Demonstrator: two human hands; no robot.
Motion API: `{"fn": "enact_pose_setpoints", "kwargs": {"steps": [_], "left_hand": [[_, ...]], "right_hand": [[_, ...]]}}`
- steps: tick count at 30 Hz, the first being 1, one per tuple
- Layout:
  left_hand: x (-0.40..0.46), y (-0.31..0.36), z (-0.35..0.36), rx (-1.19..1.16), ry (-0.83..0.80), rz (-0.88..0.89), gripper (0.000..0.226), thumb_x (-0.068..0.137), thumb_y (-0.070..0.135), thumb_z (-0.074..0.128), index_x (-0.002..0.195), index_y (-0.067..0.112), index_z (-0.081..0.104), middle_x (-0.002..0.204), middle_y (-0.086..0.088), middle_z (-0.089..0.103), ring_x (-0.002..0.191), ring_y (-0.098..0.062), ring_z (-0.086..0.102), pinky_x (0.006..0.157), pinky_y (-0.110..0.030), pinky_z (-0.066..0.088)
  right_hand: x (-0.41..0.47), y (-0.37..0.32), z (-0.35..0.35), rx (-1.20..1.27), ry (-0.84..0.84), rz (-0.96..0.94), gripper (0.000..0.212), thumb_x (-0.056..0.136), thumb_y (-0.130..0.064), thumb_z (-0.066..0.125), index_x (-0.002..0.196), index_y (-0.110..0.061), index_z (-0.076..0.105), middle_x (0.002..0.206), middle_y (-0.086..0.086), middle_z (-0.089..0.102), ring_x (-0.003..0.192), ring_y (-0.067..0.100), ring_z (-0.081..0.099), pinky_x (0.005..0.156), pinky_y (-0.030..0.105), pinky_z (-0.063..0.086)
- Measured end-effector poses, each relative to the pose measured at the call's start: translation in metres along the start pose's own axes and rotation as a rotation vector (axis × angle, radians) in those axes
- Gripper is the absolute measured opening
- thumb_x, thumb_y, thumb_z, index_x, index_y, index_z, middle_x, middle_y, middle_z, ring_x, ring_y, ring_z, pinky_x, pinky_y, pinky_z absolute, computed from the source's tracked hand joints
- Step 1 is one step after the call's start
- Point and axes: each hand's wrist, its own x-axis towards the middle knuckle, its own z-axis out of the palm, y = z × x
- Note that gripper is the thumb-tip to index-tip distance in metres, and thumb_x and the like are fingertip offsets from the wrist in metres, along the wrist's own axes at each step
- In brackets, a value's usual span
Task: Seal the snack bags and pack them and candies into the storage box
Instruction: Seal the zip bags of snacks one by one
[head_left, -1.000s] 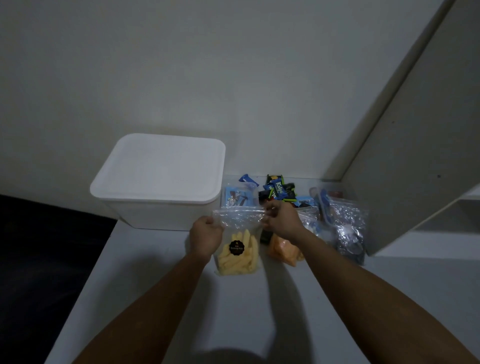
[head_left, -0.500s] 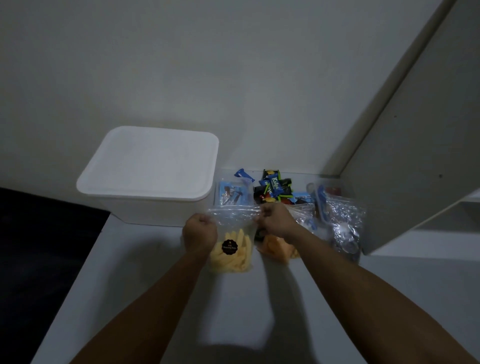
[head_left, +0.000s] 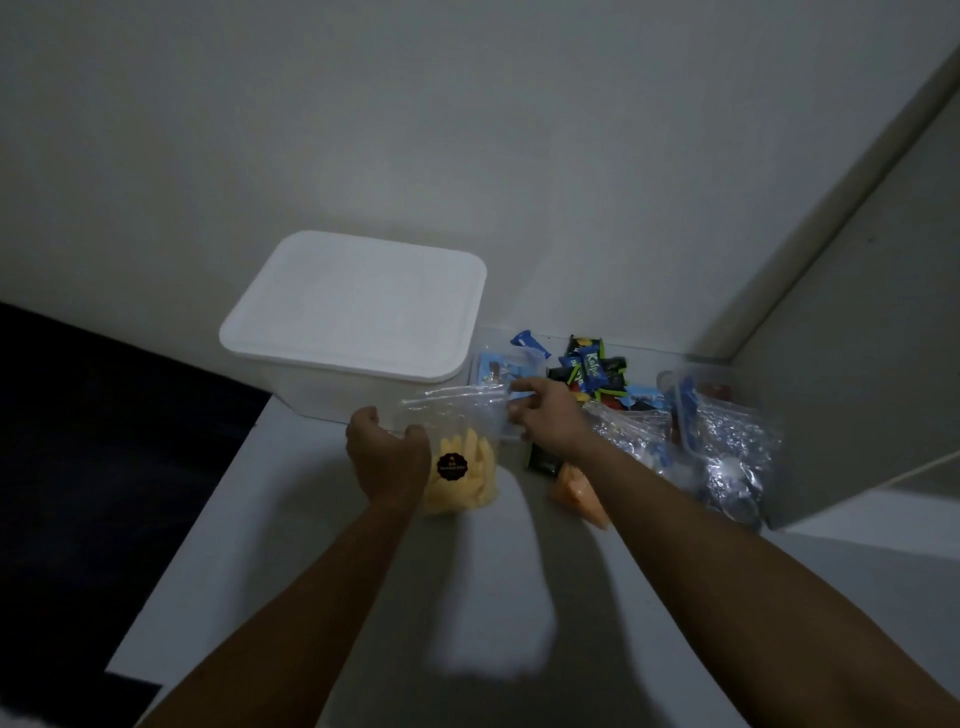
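Clutter fills the far right part of the white table: a heap of wrapped candies in dark and blue wrappers lies against the wall, a crumpled clear bag sits beside the grey cabinet panel at the right edge, another clear bag lies between that and the right forearm, and an orange snack bag pokes out from under the same forearm. A small dark packet rests just left of the orange one.

The white storage box stands at the far left corner, its lid on, its near wall just behind the bag being handled. That snack bag, clear with yellow sticks inside and a round dark label, stands upright in the middle of the table, close in front of the box. The left hand wraps the bag's left side, thumb and fingers curled around it in a grasp. The right hand pinches the bag's top strip at its right corner; the strip runs level between the two hands.

The near half of the table is bare apart from the forearms and their shadows. The left edge drops to a dark floor close beside the left arm, while the cabinet panel walls off the right side.
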Motion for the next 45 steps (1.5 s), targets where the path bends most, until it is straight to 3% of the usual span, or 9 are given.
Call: {"fn": "enact_pose_setpoints", "kwargs": {"steps": [4, 8, 15, 21, 26, 31, 34, 37, 45], "left_hand": [[-0.020, 0.005, 0.008, 0.055, 0.131, 0.373, 0.035, 0.063, 0.009, 0.057, 0.097, -0.001, 0.055, 0.098, -0.017, 0.057, 0.093, -0.034, 0.054, 0.080, -0.040, 0.045], [-0.047, 0.016, 0.035, 0.003, -0.098, 0.608, 0.017, 0.069, -0.002, 0.062, 0.077, 0.008, 0.051, 0.076, -0.006, 0.050, 0.070, -0.024, 0.050, 0.061, -0.024, 0.039], [-0.081, 0.039, 0.101, 0.107, -0.694, 0.263, 0.025, 0.085, 0.028, 0.065, 0.105, 0.013, 0.060, 0.101, -0.004, 0.064, 0.093, -0.018, 0.061, 0.085, -0.035, 0.052], [-0.086, 0.046, 0.125, 0.101, -0.910, 0.182, 0.012, 0.092, 0.015, 0.053, 0.099, 0.017, 0.062, 0.097, -0.004, 0.067, 0.089, -0.019, 0.064, 0.082, -0.040, 0.056], [-0.084, 0.028, 0.124, 0.019, -0.757, 0.152, 0.014, 0.092, 0.009, 0.049, 0.094, 0.006, 0.063, 0.093, -0.012, 0.067, 0.089, -0.030, 0.066, 0.078, -0.041, 0.055], [-0.093, 0.021, 0.107, -0.096, -0.651, 0.248, 0.031, 0.086, -0.009, 0.054, 0.094, 0.021, 0.057, 0.092, 0.006, 0.062, 0.090, -0.009, 0.061, 0.077, -0.018, 0.051], [-0.093, 0.017, 0.104, -0.144, -0.629, 0.228, 0.026, 0.089, -0.002, 0.059, 0.113, 0.009, 0.060, 0.105, -0.002, 0.061, 0.098, -0.016, 0.061, 0.073, -0.016, 0.051], [-0.094, 0.024, 0.099, -0.210, -0.553, 0.144, 0.033, 0.087, -0.002, 0.062, 0.120, 0.000, 0.059, 0.112, -0.011, 0.064, 0.103, -0.022, 0.063, 0.082, -0.027, 0.054], [-0.079, 0.036, 0.067, -0.245, -0.446, 0.269, 0.016, 0.078, 0.005, 0.073, 0.094, 0.006, 0.074, 0.087, -0.012, 0.074, 0.084, -0.025, 0.071, 0.083, -0.046, 0.058]], "right_hand": [[-0.002, 0.021, -0.034, -0.081, 0.174, 0.083, 0.034, 0.090, -0.009, 0.061, 0.123, -0.008, 0.059, 0.117, 0.011, 0.065, 0.105, 0.023, 0.062, 0.091, 0.037, 0.054], [-0.013, 0.048, -0.075, -0.281, 0.303, 0.182, 0.022, 0.084, -0.007, 0.065, 0.107, -0.008, 0.066, 0.105, 0.009, 0.067, 0.102, 0.024, 0.063, 0.083, 0.033, 0.049], [-0.031, 0.085, -0.106, -0.363, 0.259, 0.235, 0.040, 0.087, -0.013, 0.064, 0.126, -0.004, 0.058, 0.125, 0.019, 0.062, 0.113, 0.034, 0.059, 0.093, 0.035, 0.047], [-0.043, 0.094, -0.106, -0.149, 0.257, 0.224, 0.031, 0.084, 0.006, 0.062, 0.113, -0.003, 0.061, 0.090, 0.003, 0.060, 0.095, 0.027, 0.064, 0.082, 0.031, 0.053], [-0.048, 0.096, -0.097, -0.041, 0.312, 0.135, 0.023, 0.086, 0.008, 0.056, 0.101, -0.004, 0.069, 0.096, 0.011, 0.069, 0.094, 0.030, 0.067, 0.087, 0.048, 0.056], [-0.059, 0.083, -0.087, -0.083, 0.360, -0.007, 0.026, 0.089, 0.001, 0.058, 0.110, -0.008, 0.070, 0.103, 0.005, 0.072, 0.089, 0.012, 0.063, 0.076, 0.015, 0.048], [-0.067, 0.072, -0.083, -0.080, 0.359, -0.102, 0.025, 0.089, -0.004, 0.060, 0.110, -0.012, 0.071, 0.102, 0.003, 0.073, 0.091, 0.014, 0.065, 0.080, 0.022, 0.052], [-0.069, 0.065, -0.082, -0.052, 0.364, -0.120, 0.023, 0.089, -0.006, 0.061, 0.111, -0.009, 0.070, 0.103, 0.006, 0.074, 0.091, 0.014, 0.067, 0.088, 0.035, 0.056], [-0.072, 0.042, -0.097, -0.062, 0.315, -0.151, 0.018, 0.084, -0.011, 0.070, 0.102, -0.012, 0.072, 0.097, 0.004, 0.073, 0.089, 0.016, 0.067, 0.082, 0.030, 0.054]]}}
